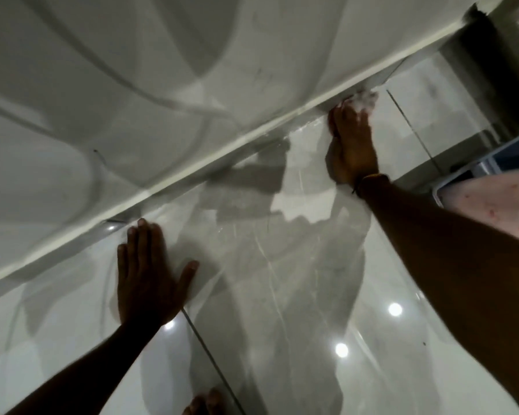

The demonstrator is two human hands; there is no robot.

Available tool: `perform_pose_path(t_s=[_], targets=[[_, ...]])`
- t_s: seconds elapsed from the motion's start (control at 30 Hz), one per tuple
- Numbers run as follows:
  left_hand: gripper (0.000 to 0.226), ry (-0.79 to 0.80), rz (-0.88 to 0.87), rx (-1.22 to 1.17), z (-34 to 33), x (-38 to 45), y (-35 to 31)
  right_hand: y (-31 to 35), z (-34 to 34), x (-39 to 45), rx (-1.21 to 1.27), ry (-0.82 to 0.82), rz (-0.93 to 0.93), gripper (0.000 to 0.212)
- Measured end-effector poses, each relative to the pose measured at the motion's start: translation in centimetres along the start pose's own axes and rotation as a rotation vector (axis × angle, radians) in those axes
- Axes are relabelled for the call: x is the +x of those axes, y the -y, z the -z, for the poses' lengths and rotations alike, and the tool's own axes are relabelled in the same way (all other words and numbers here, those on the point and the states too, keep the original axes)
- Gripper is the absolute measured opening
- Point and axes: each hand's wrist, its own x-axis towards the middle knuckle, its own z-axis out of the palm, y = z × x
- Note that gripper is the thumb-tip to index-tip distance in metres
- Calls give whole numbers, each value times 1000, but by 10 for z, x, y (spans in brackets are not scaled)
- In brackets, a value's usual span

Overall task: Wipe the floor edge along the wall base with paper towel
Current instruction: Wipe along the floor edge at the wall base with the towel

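The wall base (192,172) runs as a pale strip diagonally from lower left to upper right, where the glossy grey floor tiles (282,280) meet the marbled wall. My right hand (352,145) reaches far forward and presses a crumpled white paper towel (364,98) into the floor edge against that strip. A thin band circles the right wrist. My left hand (149,274) lies flat on the floor, fingers spread, palm down, just short of the wall base and holding nothing.
A dark doorway or gap (492,70) opens at the upper right where the wall ends. A white and blue object (498,163) sits at the right edge beside pink clothing (492,205). Toes (204,402) show at the bottom. Ceiling lights reflect in the tiles.
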Motion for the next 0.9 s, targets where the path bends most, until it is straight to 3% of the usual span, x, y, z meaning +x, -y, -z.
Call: perform_pose_path(t_s=[0.13, 0.23, 0.37, 0.43, 0.53, 0.7, 0.83, 0.9], targets=[[105, 8, -1, -2, 0, 2, -2, 77, -30, -56, 76, -28, 118, 72], [105, 24, -4, -2, 1, 0, -2, 130, -58, -88, 116, 19, 268, 62], [105, 30, -14, 1, 0, 0, 1, 143, -70, -97, 23, 29, 500, 61], [105, 41, -6, -3, 0, -1, 3, 141, -65, -98, 78, -15, 466, 57], [105, 33, -7, -14, 0, -1, 3, 159, -67, -104, 160, -47, 261, 59], [106, 37, -2, -5, -1, -1, 7, 191, -73, -121, 84, 41, 363, 71], [105, 36, 0, 4, -1, -2, 5, 154, -64, -96, 38, 110, 451, 58], [104, 37, 3, 4, 0, -3, 5, 125, -49, -81, 72, 113, 342, 60]])
